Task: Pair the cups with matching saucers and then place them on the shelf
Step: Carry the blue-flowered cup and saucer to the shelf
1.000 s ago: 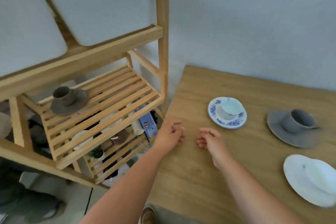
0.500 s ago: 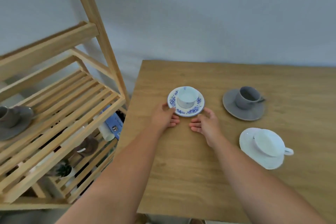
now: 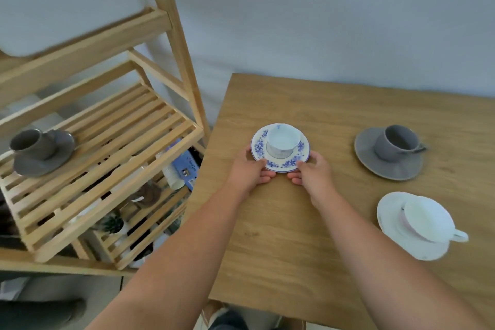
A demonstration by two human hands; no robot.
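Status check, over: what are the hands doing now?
Left hand and right hand gripping blue floral saucer, cup aboard. Shelf slats free beside grey set. Path clear.

Illumination is soft, even daylight of moderate brightness; no light source is in view. Shadows are faint and diffuse: a pale shadow lies on the wall (image 3: 294,21) behind the shelf post (image 3: 174,35). The worktop (image 3: 308,222) shows no glare. The white cup (image 3: 426,220) is overexposed, and its edge detail is lost. Wide-angle distortion bends the post and splays both forearms toward the lower corners. The overall picture is slightly soft, and the items under the slatted shelf (image 3: 107,158) are dim and indistinct.
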